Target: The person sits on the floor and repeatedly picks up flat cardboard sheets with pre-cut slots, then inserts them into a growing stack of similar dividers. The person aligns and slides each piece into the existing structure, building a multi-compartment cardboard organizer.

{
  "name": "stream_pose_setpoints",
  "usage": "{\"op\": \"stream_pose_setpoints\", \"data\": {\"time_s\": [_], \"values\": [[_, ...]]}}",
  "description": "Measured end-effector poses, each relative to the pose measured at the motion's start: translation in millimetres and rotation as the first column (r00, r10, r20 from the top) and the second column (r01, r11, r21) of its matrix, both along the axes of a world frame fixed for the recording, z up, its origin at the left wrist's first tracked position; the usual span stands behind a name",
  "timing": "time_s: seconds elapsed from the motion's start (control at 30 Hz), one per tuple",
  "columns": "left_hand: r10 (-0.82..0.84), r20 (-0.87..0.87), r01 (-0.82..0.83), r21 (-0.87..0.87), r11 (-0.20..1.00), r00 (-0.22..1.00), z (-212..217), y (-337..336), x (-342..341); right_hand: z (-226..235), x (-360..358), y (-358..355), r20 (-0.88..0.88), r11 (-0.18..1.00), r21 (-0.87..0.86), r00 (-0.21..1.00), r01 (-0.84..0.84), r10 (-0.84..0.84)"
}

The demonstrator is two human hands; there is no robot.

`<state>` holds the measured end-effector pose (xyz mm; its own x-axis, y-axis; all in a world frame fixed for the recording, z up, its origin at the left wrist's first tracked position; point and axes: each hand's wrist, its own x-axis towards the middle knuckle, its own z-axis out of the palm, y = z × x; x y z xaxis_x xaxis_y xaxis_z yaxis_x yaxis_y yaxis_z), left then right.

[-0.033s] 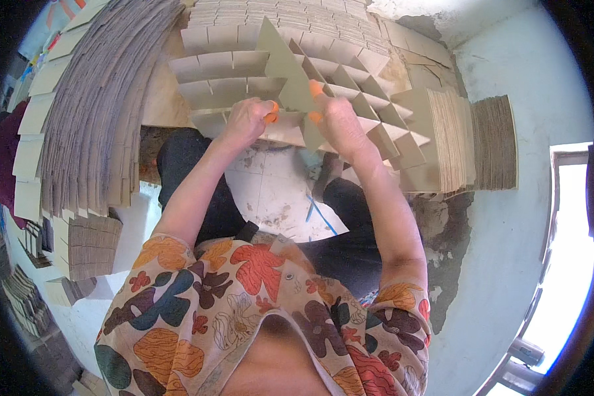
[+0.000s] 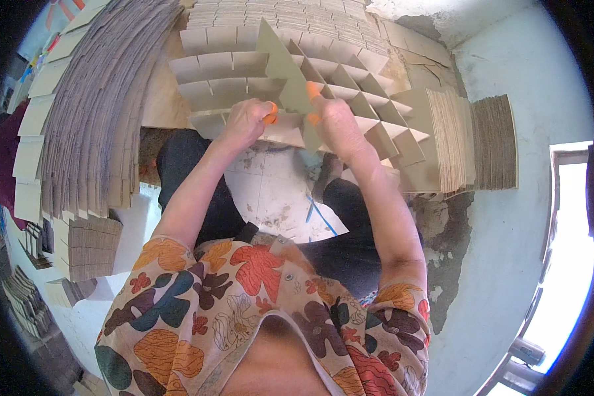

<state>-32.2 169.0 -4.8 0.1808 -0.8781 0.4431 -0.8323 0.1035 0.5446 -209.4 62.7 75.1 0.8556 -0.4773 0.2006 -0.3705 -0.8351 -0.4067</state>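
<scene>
A cardboard divider grid (image 2: 356,86) stands in front of me, with slotted strips crossing on its right side. On its left, several long strips (image 2: 228,65) stand on edge in rows, their slots upward. Orange covers sit on some of my fingertips. My left hand (image 2: 247,124) is closed on the nearest long strip (image 2: 280,131), its thumb side toward the middle. My right hand (image 2: 338,129) pinches a cardboard cross strip (image 2: 285,69), which slants from the far middle toward me across the rows. The hand hides part of the strip's near end.
Tall stacks of cardboard strips (image 2: 105,99) rise at the left. More stacked strips (image 2: 452,142) stand to the right beside a pale blue wall (image 2: 501,224). Further cardboard layers (image 2: 277,16) lie behind the grid. Blue strips (image 2: 322,214) lie on the floor between my legs.
My right hand and the cross strip have shifted very slightly left. My left hand keeps its hold, almost unmoved.
</scene>
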Motion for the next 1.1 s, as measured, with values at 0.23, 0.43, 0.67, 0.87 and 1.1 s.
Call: {"op": "stream_pose_setpoints", "data": {"time_s": [0.23,0.43,0.67,0.87,1.1], "values": [[-0.005,0.009,0.005,0.012,1.000,1.000,-2.0,-1.8,-0.1,-7.2,0.1,-2.4,0.029,0.997,-0.066,0.999,-0.025,0.026],[-0.007,0.047,0.004,0.044,0.999,0.999,1.1,-2.0,-1.6,-26.4,-5.5,-10.3,0.032,0.994,-0.072,0.996,-0.087,0.089],[-0.005,0.038,0.000,0.150,0.989,0.999,0.3,-2.8,5.3,-40.5,-13.9,3.6,0.063,0.978,-0.192,0.993,-0.084,0.098],[0.040,0.039,-0.036,-0.107,0.994,0.998,31.3,-23.2,38.2,-47.9,-28.4,-0.8,-0.001,0.983,-0.147,0.994,-0.111,0.112],[0.164,0.437,-0.219,0.078,0.973,0.884,17.2,-83.1,123.9,-46.5,-27.3,1.8,0.079,0.995,-0.039,0.992,-0.094,0.097]]}}
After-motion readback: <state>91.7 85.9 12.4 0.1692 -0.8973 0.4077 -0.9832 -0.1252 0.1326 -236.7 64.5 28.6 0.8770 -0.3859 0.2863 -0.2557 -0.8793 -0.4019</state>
